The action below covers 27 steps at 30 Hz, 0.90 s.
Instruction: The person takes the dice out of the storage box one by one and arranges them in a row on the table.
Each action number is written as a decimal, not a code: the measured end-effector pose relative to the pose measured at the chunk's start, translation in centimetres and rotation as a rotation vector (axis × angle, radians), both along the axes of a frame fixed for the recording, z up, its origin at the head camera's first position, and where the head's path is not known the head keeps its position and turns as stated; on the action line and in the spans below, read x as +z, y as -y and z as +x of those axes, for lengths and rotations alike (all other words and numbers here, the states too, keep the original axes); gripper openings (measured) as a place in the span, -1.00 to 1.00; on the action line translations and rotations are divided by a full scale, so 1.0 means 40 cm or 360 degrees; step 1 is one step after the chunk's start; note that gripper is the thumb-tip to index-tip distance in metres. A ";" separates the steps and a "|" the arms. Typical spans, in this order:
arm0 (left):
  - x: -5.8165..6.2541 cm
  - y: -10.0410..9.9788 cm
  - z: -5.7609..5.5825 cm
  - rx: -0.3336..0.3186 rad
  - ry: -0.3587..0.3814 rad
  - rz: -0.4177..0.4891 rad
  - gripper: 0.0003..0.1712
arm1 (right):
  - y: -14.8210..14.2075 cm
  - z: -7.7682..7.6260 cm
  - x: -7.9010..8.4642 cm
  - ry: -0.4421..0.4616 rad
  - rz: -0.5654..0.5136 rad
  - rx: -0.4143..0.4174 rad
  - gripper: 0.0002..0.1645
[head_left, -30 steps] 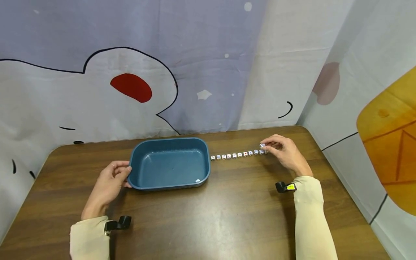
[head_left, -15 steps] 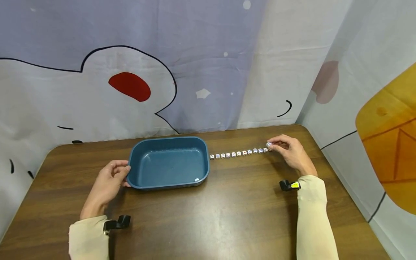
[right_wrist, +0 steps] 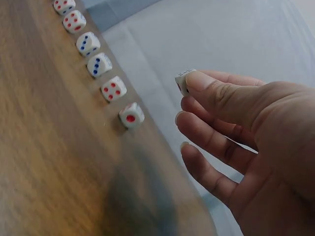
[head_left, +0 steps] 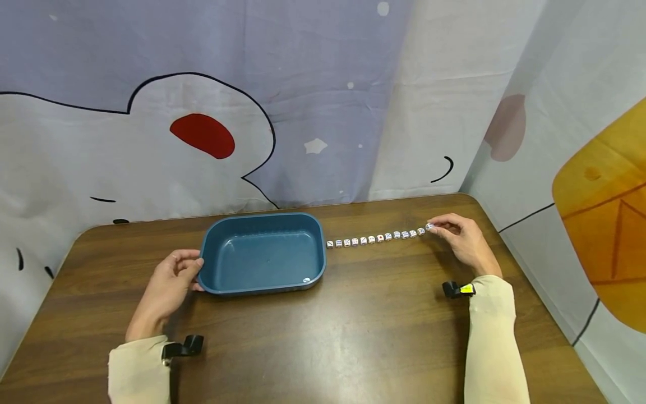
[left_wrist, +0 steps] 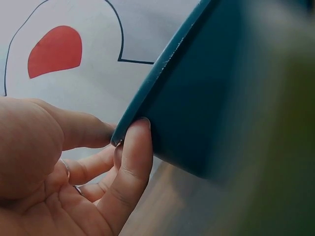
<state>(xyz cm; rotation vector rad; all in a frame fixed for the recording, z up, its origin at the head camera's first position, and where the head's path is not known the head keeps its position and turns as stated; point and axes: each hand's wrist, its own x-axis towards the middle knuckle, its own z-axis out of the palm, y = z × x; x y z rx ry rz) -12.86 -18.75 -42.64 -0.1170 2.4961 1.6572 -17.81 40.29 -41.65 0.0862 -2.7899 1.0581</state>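
My left hand (head_left: 169, 286) pinches the left rim of a dark teal plastic basin (head_left: 267, 289). In the left wrist view, thumb and fingers hold the basin's rim (left_wrist: 162, 66) from both sides. A single die (head_left: 306, 280) lies inside at the basin's lower right corner. Beyond the basin's right side, a row of several white dice (head_left: 372, 239) runs rightward across the table. At its right end, my right hand (head_left: 464, 241) pinches another die (right_wrist: 184, 82) between thumb and finger. That die is apart from the row's last die (right_wrist: 131, 117), which shows one red dot.
Everything stands on a brown wooden table (head_left: 323, 348). A printed cloth (head_left: 313, 101) hangs behind its back edge, and another patterned cloth (head_left: 570, 224) hangs along the right side. Black wrist cameras (head_left: 184, 346) are strapped to both forearms.
My right hand has travelled rightward along the row with the die between its fingers, uncovering the dice at the right end. My left hand and the basin have stayed in place.
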 end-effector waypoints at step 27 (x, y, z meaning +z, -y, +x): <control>-0.005 0.001 0.002 -0.0009 -0.0012 0.0016 -0.48 | -0.024 -0.029 -0.093 -0.0130 0.0132 -0.0135 -0.80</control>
